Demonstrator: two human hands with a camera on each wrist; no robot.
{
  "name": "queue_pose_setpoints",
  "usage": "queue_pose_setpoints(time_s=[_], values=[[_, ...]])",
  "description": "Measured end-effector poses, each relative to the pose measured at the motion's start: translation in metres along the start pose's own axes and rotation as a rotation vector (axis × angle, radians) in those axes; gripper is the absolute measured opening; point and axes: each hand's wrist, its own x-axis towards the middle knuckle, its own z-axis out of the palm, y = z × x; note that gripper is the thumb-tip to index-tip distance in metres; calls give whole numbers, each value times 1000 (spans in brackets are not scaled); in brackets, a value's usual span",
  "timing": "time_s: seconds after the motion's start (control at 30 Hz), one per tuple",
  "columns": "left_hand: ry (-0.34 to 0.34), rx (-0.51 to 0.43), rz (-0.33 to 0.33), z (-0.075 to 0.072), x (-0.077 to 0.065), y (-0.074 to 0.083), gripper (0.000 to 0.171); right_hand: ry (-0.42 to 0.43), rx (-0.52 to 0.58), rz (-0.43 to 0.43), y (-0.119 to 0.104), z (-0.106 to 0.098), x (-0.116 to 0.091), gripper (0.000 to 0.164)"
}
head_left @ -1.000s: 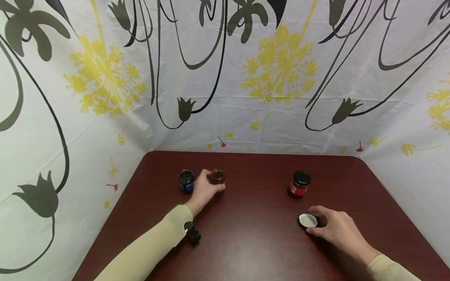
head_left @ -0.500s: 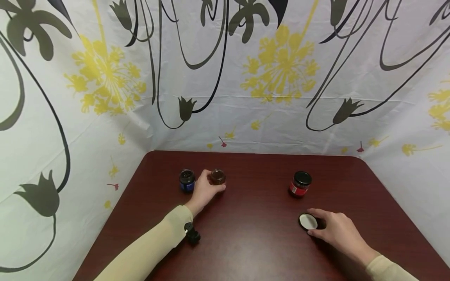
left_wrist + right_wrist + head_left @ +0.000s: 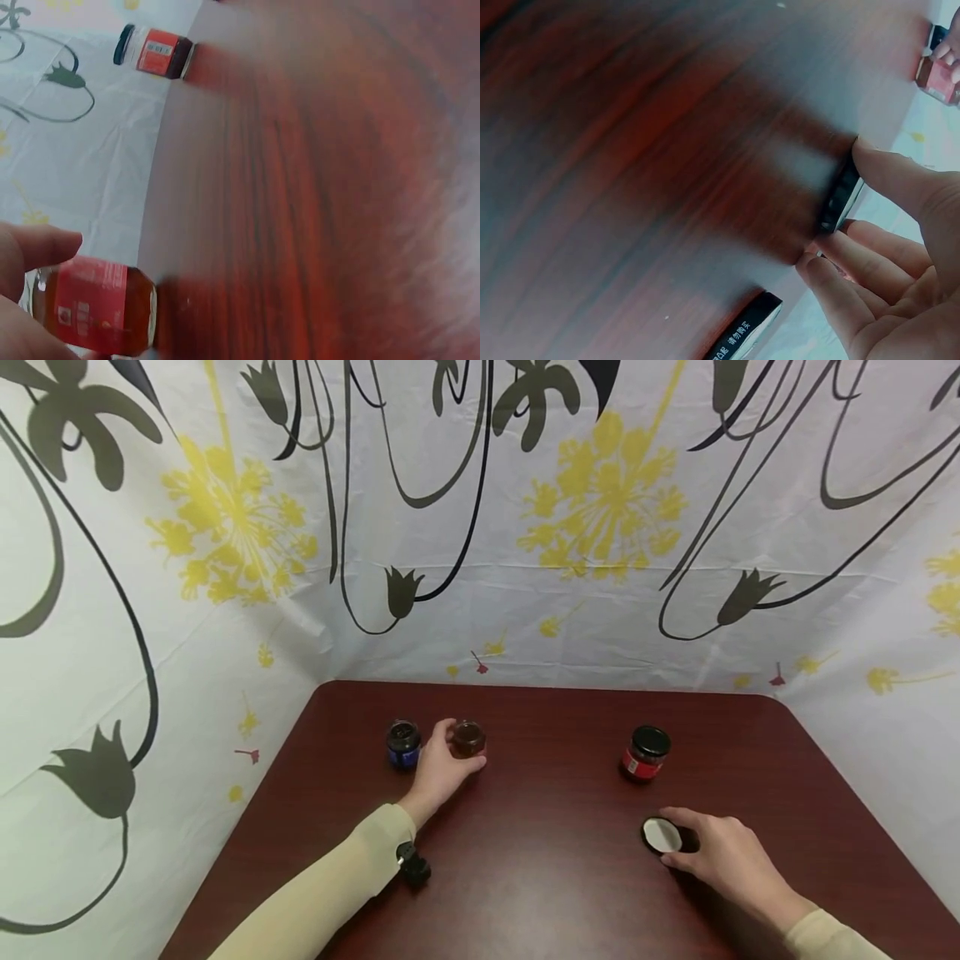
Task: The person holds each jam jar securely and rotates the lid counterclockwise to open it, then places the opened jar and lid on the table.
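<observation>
My left hand (image 3: 442, 768) grips a small glass jar (image 3: 468, 739) of brown contents, standing on the table at the back left. Its red label (image 3: 90, 304) shows in the left wrist view; no lid is seen on it. At the front right, my right hand (image 3: 731, 856) pinches a black lid (image 3: 662, 836) by its rim between thumb and fingers. The lid lies with its pale inside upward. A second black lid (image 3: 746, 330) with white printing lies beside it in the right wrist view. I cannot make that one out in the head view.
Left of my left hand stands a jar with a blue label (image 3: 403, 747), its dark top looking uncovered. A black-lidded jar with a red label (image 3: 646, 753) stands at the back right. Patterned white cloth (image 3: 495, 527) hangs behind the dark red table (image 3: 555, 827).
The head view has shifted slightly, so everything sits a little further right. Both hands keep their places on the jar and the lid.
</observation>
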Motion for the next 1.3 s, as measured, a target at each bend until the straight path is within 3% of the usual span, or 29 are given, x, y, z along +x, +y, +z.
queue_pose_setpoints(time_s=[0.17,0.43,0.7,0.93,1.13,1.3], values=[[48,49,49,-1,-7,6,96,5,9,-10,2,0,-2,63],[67,57,71,-1,-6,17,98,1,39,-6,3,-6,-5,64],[118,78,235,5,-3,37,94,95,32,-46,0,-18,-8,64],[113,126,400,21,-8,60,89,147,31,-35,0,-25,-15,60],[86,96,477,43,-13,75,86,179,52,-22,-2,-28,-17,54],[24,60,510,67,-19,82,85,196,66,-17,-3,-29,-20,53]])
